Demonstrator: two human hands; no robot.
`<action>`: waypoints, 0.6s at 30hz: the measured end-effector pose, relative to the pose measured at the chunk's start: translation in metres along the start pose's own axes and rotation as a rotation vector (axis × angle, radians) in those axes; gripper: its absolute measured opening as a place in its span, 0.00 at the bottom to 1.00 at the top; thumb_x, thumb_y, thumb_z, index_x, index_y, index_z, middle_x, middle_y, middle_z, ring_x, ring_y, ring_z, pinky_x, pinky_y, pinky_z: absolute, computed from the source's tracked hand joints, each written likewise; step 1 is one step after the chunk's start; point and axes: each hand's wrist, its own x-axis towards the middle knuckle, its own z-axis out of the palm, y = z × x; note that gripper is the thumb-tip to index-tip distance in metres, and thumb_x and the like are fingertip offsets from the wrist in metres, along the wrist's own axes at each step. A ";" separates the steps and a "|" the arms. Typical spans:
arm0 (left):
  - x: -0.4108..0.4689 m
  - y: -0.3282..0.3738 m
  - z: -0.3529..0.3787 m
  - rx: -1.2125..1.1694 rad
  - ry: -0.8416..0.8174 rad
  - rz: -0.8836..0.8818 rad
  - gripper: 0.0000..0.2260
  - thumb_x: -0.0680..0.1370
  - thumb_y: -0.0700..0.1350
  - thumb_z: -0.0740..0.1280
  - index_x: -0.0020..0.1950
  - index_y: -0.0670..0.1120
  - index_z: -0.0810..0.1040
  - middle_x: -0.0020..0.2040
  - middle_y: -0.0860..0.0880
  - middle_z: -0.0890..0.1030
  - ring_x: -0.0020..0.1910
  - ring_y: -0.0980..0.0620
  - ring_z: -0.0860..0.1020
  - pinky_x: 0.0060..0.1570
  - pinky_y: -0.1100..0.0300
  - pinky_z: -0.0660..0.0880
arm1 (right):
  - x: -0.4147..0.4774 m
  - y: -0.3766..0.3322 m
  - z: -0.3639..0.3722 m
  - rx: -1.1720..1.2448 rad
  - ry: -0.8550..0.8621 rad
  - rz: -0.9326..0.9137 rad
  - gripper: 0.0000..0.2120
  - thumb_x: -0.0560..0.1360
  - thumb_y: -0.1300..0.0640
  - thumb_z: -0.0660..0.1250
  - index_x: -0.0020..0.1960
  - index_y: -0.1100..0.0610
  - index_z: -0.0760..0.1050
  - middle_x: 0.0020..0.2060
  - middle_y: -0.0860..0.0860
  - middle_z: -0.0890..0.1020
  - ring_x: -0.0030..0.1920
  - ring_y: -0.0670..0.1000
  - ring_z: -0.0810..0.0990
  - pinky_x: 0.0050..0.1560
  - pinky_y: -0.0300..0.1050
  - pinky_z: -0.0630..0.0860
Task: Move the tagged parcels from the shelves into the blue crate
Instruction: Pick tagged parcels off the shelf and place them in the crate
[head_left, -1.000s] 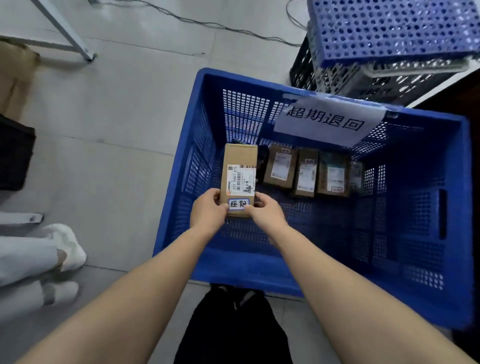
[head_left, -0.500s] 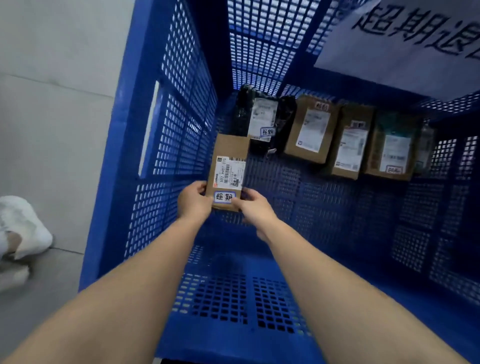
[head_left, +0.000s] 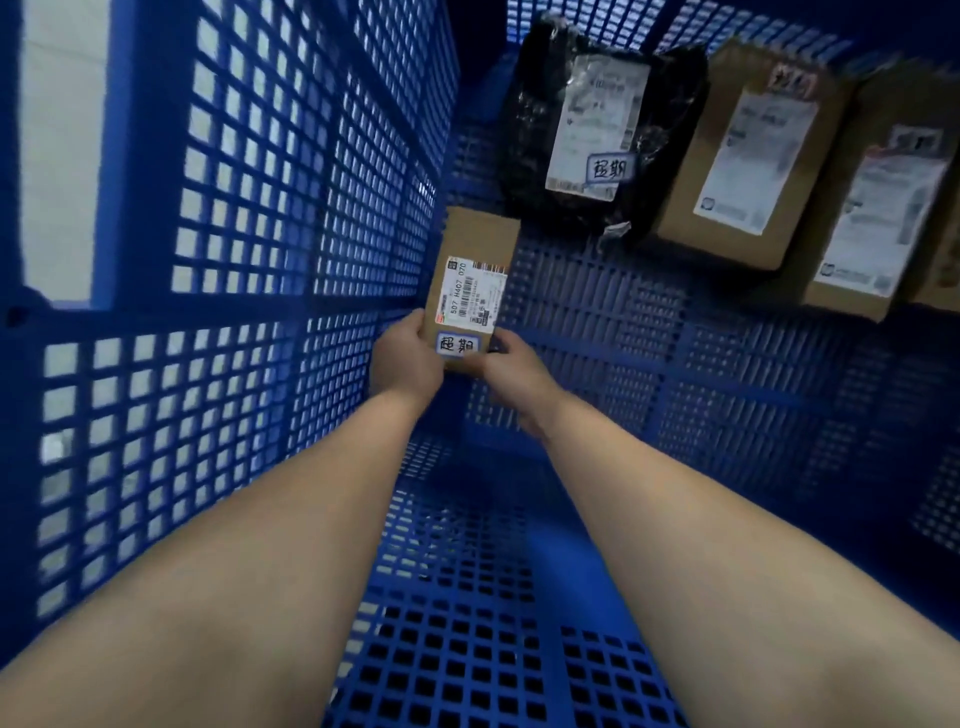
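Observation:
Deep inside the blue crate (head_left: 260, 208), both hands hold a small brown cardboard parcel (head_left: 475, 244) with a white shipping label and a blue-bordered tag. My left hand (head_left: 402, 358) grips its near left corner. My right hand (head_left: 511, 376) grips its near right corner. The parcel is low by the crate's left wall, just in front of a black bagged parcel (head_left: 535, 130) that bears the same kind of tag. I cannot tell whether the held parcel touches the crate floor.
Two brown cardboard boxes (head_left: 748, 150) (head_left: 878, 208) with white labels lie in a row to the right of the black bag, along the far wall. The perforated crate floor (head_left: 727, 374) stretches to the right of my hands. Pale floor shows through the left wall's handle slot.
My head and both hands have gone down into the crate. The parcel has sunk from rim height to near the floor, by the left wall.

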 end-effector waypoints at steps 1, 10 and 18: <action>0.003 -0.003 0.002 0.004 -0.026 0.001 0.11 0.80 0.37 0.60 0.57 0.46 0.79 0.53 0.49 0.82 0.47 0.52 0.77 0.42 0.64 0.69 | 0.006 0.001 0.001 0.001 -0.003 -0.007 0.19 0.76 0.60 0.69 0.66 0.53 0.72 0.53 0.44 0.78 0.44 0.37 0.74 0.37 0.33 0.67; 0.027 -0.011 0.009 0.192 -0.145 -0.057 0.32 0.73 0.32 0.62 0.76 0.39 0.55 0.69 0.39 0.67 0.68 0.40 0.68 0.68 0.45 0.67 | 0.029 -0.003 0.012 -0.087 -0.068 -0.056 0.26 0.77 0.64 0.62 0.72 0.49 0.66 0.64 0.49 0.76 0.57 0.48 0.73 0.46 0.36 0.69; -0.011 0.012 -0.010 0.373 -0.152 0.054 0.32 0.74 0.33 0.64 0.76 0.42 0.57 0.72 0.43 0.63 0.69 0.42 0.65 0.68 0.47 0.67 | -0.029 -0.013 -0.010 -0.346 -0.051 -0.056 0.26 0.81 0.60 0.58 0.77 0.53 0.56 0.72 0.52 0.67 0.69 0.52 0.68 0.58 0.38 0.64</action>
